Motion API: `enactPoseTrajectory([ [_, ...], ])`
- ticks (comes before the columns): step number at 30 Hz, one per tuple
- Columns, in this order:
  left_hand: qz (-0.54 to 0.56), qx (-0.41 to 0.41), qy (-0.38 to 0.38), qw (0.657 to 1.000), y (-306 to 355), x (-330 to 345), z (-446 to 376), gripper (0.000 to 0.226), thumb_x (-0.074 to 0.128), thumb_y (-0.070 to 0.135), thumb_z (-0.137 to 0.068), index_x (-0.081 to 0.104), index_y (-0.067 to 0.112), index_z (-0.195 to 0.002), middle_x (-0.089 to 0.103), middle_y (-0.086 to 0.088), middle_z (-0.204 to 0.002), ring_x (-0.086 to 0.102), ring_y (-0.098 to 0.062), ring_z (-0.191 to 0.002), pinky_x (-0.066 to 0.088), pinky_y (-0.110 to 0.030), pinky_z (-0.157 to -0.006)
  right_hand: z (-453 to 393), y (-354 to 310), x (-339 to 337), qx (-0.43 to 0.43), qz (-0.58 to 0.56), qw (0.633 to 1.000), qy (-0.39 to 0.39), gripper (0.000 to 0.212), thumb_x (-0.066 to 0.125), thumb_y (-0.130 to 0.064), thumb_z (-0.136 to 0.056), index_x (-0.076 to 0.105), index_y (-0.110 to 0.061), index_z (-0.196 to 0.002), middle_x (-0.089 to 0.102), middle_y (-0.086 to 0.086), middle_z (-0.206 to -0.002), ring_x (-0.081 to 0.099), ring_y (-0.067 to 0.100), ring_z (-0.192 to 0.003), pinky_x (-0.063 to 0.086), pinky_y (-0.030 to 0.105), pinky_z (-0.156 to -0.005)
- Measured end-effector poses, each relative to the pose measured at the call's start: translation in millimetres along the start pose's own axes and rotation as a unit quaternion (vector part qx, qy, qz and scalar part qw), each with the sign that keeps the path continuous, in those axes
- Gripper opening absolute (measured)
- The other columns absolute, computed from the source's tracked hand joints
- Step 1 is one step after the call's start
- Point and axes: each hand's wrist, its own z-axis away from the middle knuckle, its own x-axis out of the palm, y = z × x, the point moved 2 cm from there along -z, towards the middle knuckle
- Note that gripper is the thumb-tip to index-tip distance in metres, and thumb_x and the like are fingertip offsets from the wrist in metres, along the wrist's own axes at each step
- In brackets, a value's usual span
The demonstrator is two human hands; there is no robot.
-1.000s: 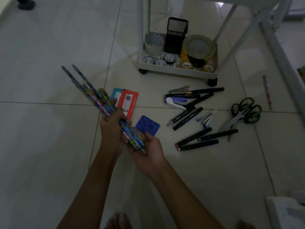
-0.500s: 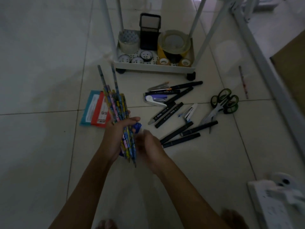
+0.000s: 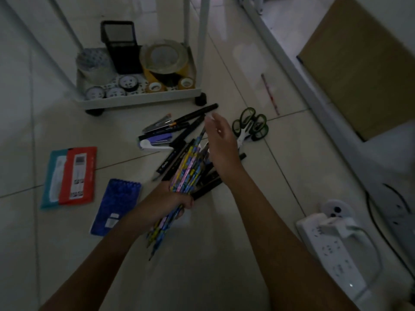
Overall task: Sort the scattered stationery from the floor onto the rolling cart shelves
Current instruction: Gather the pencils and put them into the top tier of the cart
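Pale floor tiles [image 3: 56,122] carry scattered stationery just in front of the rolling cart [image 3: 137,101]. Near it, the left hand [image 3: 167,204] grips a pencil bundle [image 3: 187,171]; the right hand [image 3: 221,142], fingers spread, hovers over black markers [image 3: 193,116].

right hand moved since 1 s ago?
Yes. The right hand has left the pencil bundle and gone forward, fingers straight, over the black markers, toward the cart. The left hand grips the pencils.
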Motion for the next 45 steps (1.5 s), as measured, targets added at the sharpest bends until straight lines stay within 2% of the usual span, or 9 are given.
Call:
enactPoseTrajectory([
  [5, -0.040, 0.000, 0.000, 0.999, 17, 5, -12, 0.020, 0.065, -0.004, -0.081, 0.061, 0.005, -0.098, 0.064, -0.005, -0.079, 0.057, -0.013, -0.063, 0.048, -0.016, -0.044, -8, 5, -13, -0.060, 0.101, 0.992, 0.046, 0.034, 0.044, -0.030, -0.100, 0.063, -0.012, -0.122, 0.065, -0.001, -0.109, 0.054, 0.000, -0.087, 0.038, -0.004, -0.068],
  [11, -0.045, -0.008, -0.069, 0.997, 36, 4, -29, 0.033, 0.073, 0.004, -0.079, 0.065, 0.010, -0.110, 0.073, -0.003, -0.083, 0.063, -0.016, -0.066, 0.049, -0.028, -0.066, -24, -1, -28, -0.070, 0.095, 0.991, 0.067, 0.027, 0.049, -0.026, -0.097, 0.070, -0.010, -0.100, 0.058, -0.007, -0.066, 0.049, 0.000, -0.053, 0.039, 0.014, -0.052],
  [16, 0.037, -0.030, -0.154, 0.987, 53, 5, -42, 0.021, 0.066, -0.003, -0.083, 0.064, 0.009, -0.101, 0.062, -0.009, -0.081, 0.057, -0.020, -0.063, 0.048, -0.034, -0.066, -41, -5, -47, -0.045, 0.088, 0.992, 0.077, 0.022, 0.053, -0.021, -0.094, 0.071, -0.008, -0.096, 0.070, 0.006, -0.085, 0.066, 0.016, -0.076, 0.056, 0.032, -0.074],
  [19, 0.103, -0.071, -0.192, 0.973, 59, 10, -51, 0.030, 0.072, -0.002, -0.071, 0.064, 0.011, -0.097, 0.051, -0.007, -0.072, 0.050, -0.016, -0.051, 0.046, -0.028, -0.055, -55, -5, -59, -0.051, 0.092, 0.991, 0.078, 0.020, 0.058, -0.018, -0.091, 0.073, -0.005, -0.090, 0.073, 0.017, -0.087, 0.069, 0.031, -0.085, 0.057, 0.042, -0.073],
  [24, 0.167, -0.086, -0.198, 0.962, 59, 20, -51, 0.044, 0.063, -0.002, -0.078, 0.064, 0.017, -0.117, 0.044, 0.003, -0.067, 0.041, -0.007, -0.043, 0.039, -0.018, -0.041, -70, -2, -75, -0.040, 0.084, 0.995, 0.022, 0.020, 0.060, -0.015, -0.090, 0.072, -0.002, -0.101, 0.074, 0.015, -0.092, 0.071, 0.022, -0.084, 0.057, 0.029, -0.071],
  [29, 0.117, -0.070, -0.157, 0.978, 61, 30, -46, 0.032, 0.062, -0.003, -0.084, 0.065, 0.017, -0.110, 0.044, 0.000, -0.063, 0.038, -0.012, -0.046, 0.034, -0.023, -0.046, -63, -2, -69, -0.042, 0.028, 0.998, -0.036, 0.025, 0.076, -0.012, -0.080, 0.065, -0.006, -0.101, 0.068, 0.014, -0.106, 0.067, 0.012, -0.075, 0.059, 0.029, -0.070],
  [36, 0.110, -0.040, -0.129, 0.985, 59, 27, -38, 0.032, 0.067, 0.013, -0.086, 0.064, 0.016, -0.118, 0.062, 0.005, -0.070, 0.039, -0.011, -0.045, 0.037, -0.022, -0.046, -57, -9, -61, -0.029, -0.008, 0.997, -0.073, 0.041, 0.074, 0.004, -0.077, 0.059, 0.001, -0.115, 0.062, 0.011, -0.119, 0.065, 0.014, -0.098, 0.057, 0.019, -0.076],
  [41, 0.128, -0.040, -0.179, 0.975, 64, 17, -43, 0.017, 0.062, 0.014, -0.091, 0.062, 0.020, -0.107, 0.052, 0.003, -0.069, 0.043, -0.009, -0.046, 0.042, -0.022, -0.048, -52, -15, -52, -0.046, -0.006, 0.992, -0.121, 0.047, 0.071, 0.004, -0.079, 0.057, 0.000, -0.124, 0.061, 0.008, -0.123, 0.064, 0.016, -0.107, 0.057, 0.024, -0.083],
  [45, 0.113, -0.040, -0.111, 0.987, 75, 21, -51, 0.018, 0.065, 0.013, -0.087, 0.057, 0.019, -0.102, 0.048, 0.004, -0.062, 0.039, -0.008, -0.041, 0.039, -0.020, -0.043, -55, -9, -46, -0.061, -0.019, 0.992, -0.105, 0.044, 0.067, -0.007, -0.087, 0.056, -0.007, -0.129, 0.061, 0.000, -0.121, 0.064, 0.001, -0.100, 0.053, 0.019, -0.086],
])
